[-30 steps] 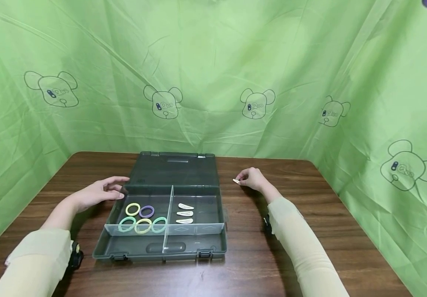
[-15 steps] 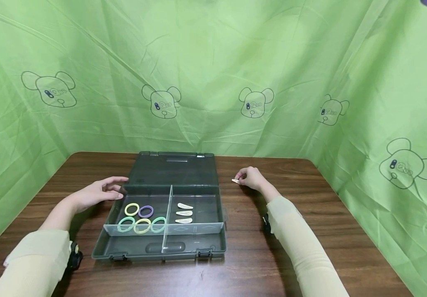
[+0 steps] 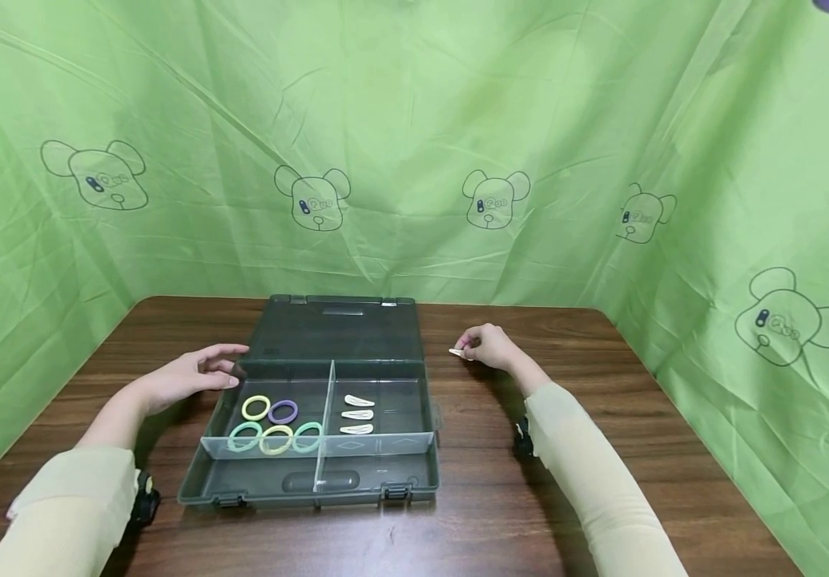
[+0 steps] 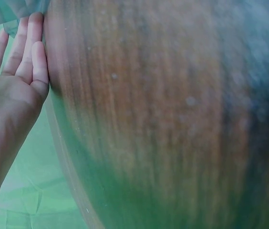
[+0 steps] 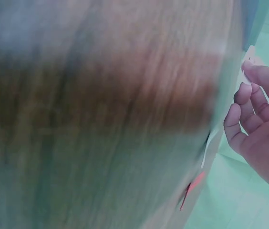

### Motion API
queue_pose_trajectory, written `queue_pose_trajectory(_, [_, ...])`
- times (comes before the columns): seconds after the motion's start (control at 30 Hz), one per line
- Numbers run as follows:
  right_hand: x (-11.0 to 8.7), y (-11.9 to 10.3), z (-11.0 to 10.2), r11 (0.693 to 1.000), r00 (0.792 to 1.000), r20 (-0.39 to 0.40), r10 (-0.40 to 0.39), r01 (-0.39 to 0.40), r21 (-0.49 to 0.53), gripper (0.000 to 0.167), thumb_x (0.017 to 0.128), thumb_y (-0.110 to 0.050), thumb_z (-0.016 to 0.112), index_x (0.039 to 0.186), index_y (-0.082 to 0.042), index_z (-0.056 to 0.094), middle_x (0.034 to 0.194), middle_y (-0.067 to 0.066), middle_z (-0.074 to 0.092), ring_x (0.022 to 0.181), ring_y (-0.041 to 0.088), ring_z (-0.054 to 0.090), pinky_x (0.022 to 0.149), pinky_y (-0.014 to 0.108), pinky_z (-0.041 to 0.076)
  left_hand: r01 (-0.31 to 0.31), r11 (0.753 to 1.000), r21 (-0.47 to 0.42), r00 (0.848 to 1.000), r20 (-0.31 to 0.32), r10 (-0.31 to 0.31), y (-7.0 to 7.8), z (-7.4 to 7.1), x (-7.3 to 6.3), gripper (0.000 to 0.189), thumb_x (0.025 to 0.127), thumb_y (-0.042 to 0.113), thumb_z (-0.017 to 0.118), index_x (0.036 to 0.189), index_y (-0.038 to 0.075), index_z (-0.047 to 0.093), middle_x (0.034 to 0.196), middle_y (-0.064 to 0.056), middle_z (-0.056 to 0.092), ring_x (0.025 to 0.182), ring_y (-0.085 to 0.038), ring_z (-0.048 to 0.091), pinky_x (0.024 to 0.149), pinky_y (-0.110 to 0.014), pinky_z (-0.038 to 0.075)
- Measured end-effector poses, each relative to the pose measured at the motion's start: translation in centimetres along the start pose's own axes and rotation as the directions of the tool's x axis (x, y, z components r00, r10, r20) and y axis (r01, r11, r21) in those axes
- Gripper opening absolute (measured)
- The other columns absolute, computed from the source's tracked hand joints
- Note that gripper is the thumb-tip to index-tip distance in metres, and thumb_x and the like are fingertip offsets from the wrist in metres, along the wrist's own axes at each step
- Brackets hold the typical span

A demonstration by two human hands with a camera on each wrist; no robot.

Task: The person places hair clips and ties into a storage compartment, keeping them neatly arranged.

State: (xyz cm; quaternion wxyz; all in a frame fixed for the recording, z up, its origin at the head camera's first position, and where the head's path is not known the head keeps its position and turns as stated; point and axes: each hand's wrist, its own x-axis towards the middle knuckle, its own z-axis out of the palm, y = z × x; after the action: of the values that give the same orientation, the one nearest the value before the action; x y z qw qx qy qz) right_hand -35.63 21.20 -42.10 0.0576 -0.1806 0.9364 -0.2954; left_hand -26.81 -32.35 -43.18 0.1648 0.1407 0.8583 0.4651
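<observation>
My right hand (image 3: 492,349) pinches a white snap hair clip (image 3: 456,352) between thumb and fingers, above the table right of the box. The clip's tip (image 5: 250,53) shows in the right wrist view. My left hand (image 3: 182,378) touches the box's left side with relaxed fingers; its palm (image 4: 5,102) faces the left wrist camera. The dark clear plastic box (image 3: 392,473) lies with its lid (image 3: 342,330) folded back. Its rear left compartment holds several hair ties, among them a purple one (image 3: 271,412) and a green one (image 3: 244,424). Three white hair clips (image 3: 357,414) lie in the rear right one.
Clear dividers (image 3: 385,443) split the box. It sits on a brown wooden table (image 3: 565,481), with a green curtain (image 3: 407,120) behind and at the sides. The right wrist view shows a small red item (image 5: 189,188) near the table edge, too blurred to name.
My right wrist has shifted slightly to the right, while its fingers stay on the hair clip. The left hand, the box and its contents have not visibly moved.
</observation>
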Motion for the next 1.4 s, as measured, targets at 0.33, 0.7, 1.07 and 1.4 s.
queue_pose_trajectory(0.33, [-0.7, -0.3, -0.7, 0.998, 0.999, -0.018, -0.042, 0.042, 0.046, 0.009, 0.081, -0.007, 0.070, 0.089, -0.009, 0.074, 0.077, -0.002, 0.068, 0.071, 0.011, 0.051, 0.065, 0.025, 0.041, 0.006, 1.000, 0.015, 1.000, -0.001, -0.006, -0.1, 0.0, 0.0, 0.064, 0.090, 0.025, 0.063, 0.145, 0.011, 0.033, 0.127, -0.019, 0.053, 0.107, -0.011, 0.055, 0.084, -0.026, 0.046])
queue_pose_trajectory(0.7, [-1.4, -0.9, -1.6, 0.979, 0.997, -0.023, -0.071, 0.074, 0.189, 0.011, 0.084, -0.009, 0.069, 0.093, -0.010, 0.074, 0.084, 0.000, 0.071, 0.080, 0.010, 0.057, 0.073, 0.024, 0.045, -0.006, 1.000, 0.000, 1.000, -0.001, 0.006, -0.2, -0.1, 0.0, 0.063, 0.091, 0.024, 0.063, 0.145, 0.013, 0.033, 0.127, -0.019, 0.053, 0.107, -0.008, 0.055, 0.084, -0.024, 0.046])
queue_pose_trajectory(1.07, [-2.5, -3.8, -2.3, 0.955, 0.992, -0.026, -0.124, 0.126, 0.268, 0.012, 0.083, -0.012, 0.071, 0.094, -0.009, 0.074, 0.084, 0.004, 0.071, 0.074, 0.009, 0.059, 0.067, 0.023, 0.047, -0.027, 0.999, -0.021, 1.000, 0.000, 0.027, -0.3, 0.0, -0.1, 0.063, 0.090, 0.023, 0.063, 0.144, 0.009, 0.033, 0.125, -0.021, 0.054, 0.104, -0.006, 0.056, 0.083, -0.023, 0.046])
queue_pose_trajectory(1.4, [-3.5, -6.3, -2.2, 0.937, 0.988, -0.018, -0.152, 0.150, 0.315, 0.011, 0.083, -0.011, 0.072, 0.093, -0.009, 0.074, 0.084, 0.005, 0.071, 0.072, 0.011, 0.060, 0.064, 0.027, 0.049, -0.029, 0.999, -0.028, 1.000, -0.008, 0.028, -0.5, 0.0, 0.0, 0.063, 0.090, 0.023, 0.063, 0.144, 0.010, 0.033, 0.125, -0.020, 0.055, 0.103, -0.007, 0.057, 0.083, -0.023, 0.046])
